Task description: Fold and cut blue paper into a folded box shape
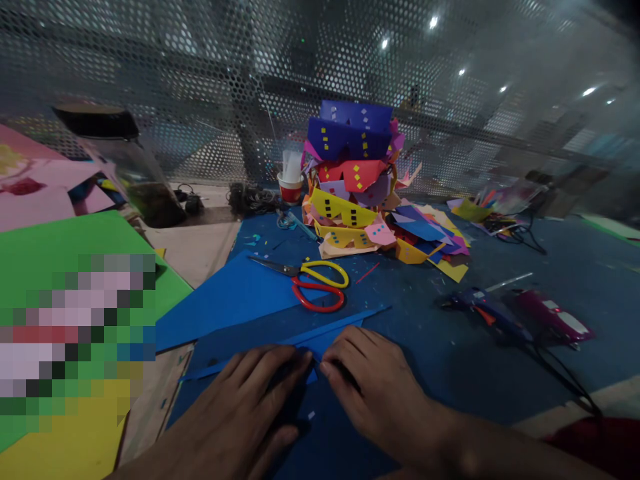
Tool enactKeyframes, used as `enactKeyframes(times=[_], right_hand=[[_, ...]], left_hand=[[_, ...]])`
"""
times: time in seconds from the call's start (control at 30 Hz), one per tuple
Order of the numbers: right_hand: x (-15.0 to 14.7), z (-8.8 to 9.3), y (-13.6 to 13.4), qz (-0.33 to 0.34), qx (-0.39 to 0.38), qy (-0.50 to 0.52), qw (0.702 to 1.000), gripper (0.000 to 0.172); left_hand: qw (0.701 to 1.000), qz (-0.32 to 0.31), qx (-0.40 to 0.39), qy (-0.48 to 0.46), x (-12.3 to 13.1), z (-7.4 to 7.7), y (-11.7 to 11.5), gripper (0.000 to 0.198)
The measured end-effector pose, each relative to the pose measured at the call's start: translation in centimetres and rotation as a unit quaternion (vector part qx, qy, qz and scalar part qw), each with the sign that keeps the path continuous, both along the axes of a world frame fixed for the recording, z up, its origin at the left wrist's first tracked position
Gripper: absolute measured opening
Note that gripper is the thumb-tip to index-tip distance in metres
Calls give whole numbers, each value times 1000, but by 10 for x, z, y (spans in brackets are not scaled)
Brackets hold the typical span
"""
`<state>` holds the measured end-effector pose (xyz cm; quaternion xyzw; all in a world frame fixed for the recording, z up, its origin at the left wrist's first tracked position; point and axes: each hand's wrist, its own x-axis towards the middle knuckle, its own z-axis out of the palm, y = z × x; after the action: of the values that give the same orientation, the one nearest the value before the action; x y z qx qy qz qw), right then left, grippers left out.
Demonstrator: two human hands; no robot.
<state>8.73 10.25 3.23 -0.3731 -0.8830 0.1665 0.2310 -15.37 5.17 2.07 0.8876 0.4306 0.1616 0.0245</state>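
A piece of blue paper (314, 345) lies on the blue table cover between my two hands. My left hand (250, 393) holds its left part down with closed fingers, the thumb lying apart below. Curled fingers and thumb of my right hand (375, 373) grip the paper's right part, their tips near my left fingertips. A narrow blue strip (345, 323) runs behind my fingers, its left end (203, 372) poking out past my left hand. Just beyond rest scissors (300, 270) with one yellow and one red handle, blades pointing left across a larger blue sheet (225, 307).
Paper masks (350, 140) with small coloured squares are stacked at the back, beside paper scraps (425, 230) and a paper cup (291, 187). A glue gun (480, 307) and a purple device (555, 317) lie right. Left are green sheets (100, 233) and a dark-lidded jar (145, 180).
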Motion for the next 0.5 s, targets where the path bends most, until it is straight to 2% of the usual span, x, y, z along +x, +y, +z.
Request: enactKeyframes(times=[0.3, 0.5], right_hand=[[-1, -2, 3, -45, -62, 35, 996, 7], [-1, 2, 3, -39, -81, 28, 996, 6]], left_hand=[[999, -1, -40, -23, 2, 2, 3, 54], [998, 13, -68, -5, 2, -1, 1, 54]])
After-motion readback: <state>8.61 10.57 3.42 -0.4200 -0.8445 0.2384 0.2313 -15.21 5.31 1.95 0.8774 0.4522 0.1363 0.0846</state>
